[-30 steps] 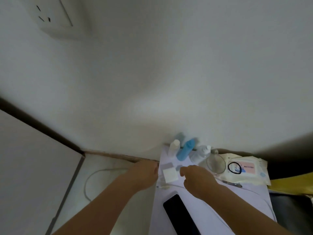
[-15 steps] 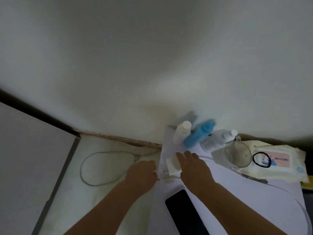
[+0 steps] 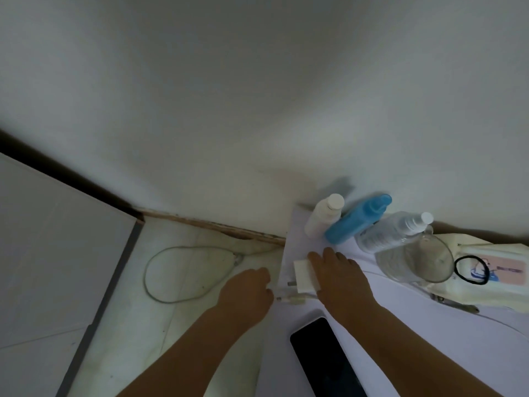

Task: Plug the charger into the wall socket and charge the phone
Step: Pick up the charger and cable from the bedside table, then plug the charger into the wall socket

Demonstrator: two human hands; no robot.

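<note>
Right hand (image 3: 340,277): lay palm-down on the white table (image 3: 429,339), fingers draped over the right side of the charger; whether they actually gripped it could not be told
Left hand (image 3: 247,287): curled narrow at the table's left edge, fingertips at the cable plug (image 3: 292,298); a firm pinch could not be confirmed
Charger (image 3: 304,275): white block lying flat on the table, prongs pointing left, just beside the cable plug
Phone (image 3: 323,358): dark screen up, on the table near the lower edge, apart from both hands
Loose cable (image 3: 183,275): looped on the floor left of the table
Behind the charger: white bottle (image 3: 322,217), blue bottle (image 3: 355,220), clear bottle (image 3: 392,232), glass (image 3: 420,259)
Far right: wipes pack (image 3: 492,270) with a black hair tie (image 3: 471,270) on it
</note>
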